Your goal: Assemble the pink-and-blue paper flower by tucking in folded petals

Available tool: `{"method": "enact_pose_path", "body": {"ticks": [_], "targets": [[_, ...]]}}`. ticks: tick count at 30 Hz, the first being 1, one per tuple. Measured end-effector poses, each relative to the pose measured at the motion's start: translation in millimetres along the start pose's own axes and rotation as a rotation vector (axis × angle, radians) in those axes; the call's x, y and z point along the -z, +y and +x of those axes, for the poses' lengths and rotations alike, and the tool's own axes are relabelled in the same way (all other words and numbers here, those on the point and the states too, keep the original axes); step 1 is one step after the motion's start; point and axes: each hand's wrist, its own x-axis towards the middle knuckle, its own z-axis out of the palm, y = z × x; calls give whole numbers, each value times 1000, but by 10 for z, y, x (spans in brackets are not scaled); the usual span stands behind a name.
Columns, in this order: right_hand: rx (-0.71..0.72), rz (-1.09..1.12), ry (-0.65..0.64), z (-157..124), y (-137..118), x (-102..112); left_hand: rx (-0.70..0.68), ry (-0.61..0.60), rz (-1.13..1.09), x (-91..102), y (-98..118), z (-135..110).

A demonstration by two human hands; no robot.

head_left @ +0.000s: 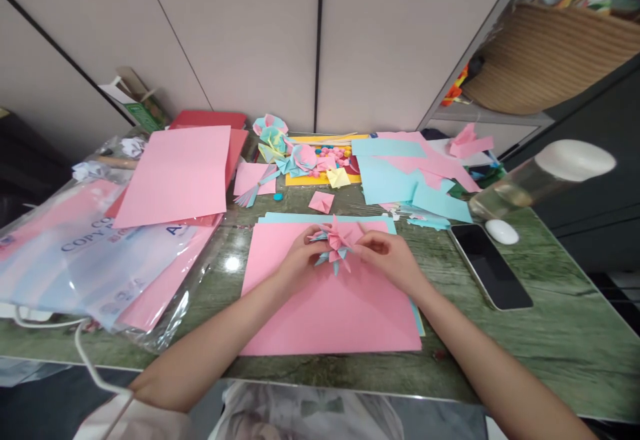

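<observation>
A folded paper flower (334,243) with pointed pink and light blue petals is held just above a stack of pink paper (330,317). My left hand (301,258) grips it from the left, fingers closed on its petals. From the right, the thumb and forefinger of my right hand (390,257) pinch the tip of a petal. Light blue sheets (275,217) stick out behind the pink stack. Beyond the stack lies a small folded pink paper square (321,202), with a folded yellow piece (339,177) farther back.
On the left are large pink sheets (175,177) and a clear plastic paper bag (100,253). Paper flowers (273,137) and small pompoms (340,155) lie at the back. Blue paper scraps (390,180), a phone (493,267), a white oval case (502,231) and a lidded bottle (525,177) are on the right.
</observation>
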Motion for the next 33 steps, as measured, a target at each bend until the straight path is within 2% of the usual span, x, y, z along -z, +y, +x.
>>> {"method": "enact_pose_path", "body": {"ticks": [6, 11, 14, 18, 20, 25, 33], "targets": [[-65, 15, -72, -14, -26, -1, -99, 31, 42, -13, -17, -4], [12, -219, 50, -33, -3, -32, -198, 17, 114, 25, -44, 11], [155, -371, 163, -66, -13, -43, -215, 35, 144, 30, -66, 17], [528, -497, 244, -119, -22, -47, -258, 61, 229, 9, -91, 10], [658, -563, 285, -136, -11, -57, -282, 57, 281, -11, -89, -5], [770, -690, 468, -148, 27, -101, -331, 66, 420, -64, -47, -67], [834, -779, 548, -196, 10, -113, -453, 54, 459, -114, -79, -120]]}}
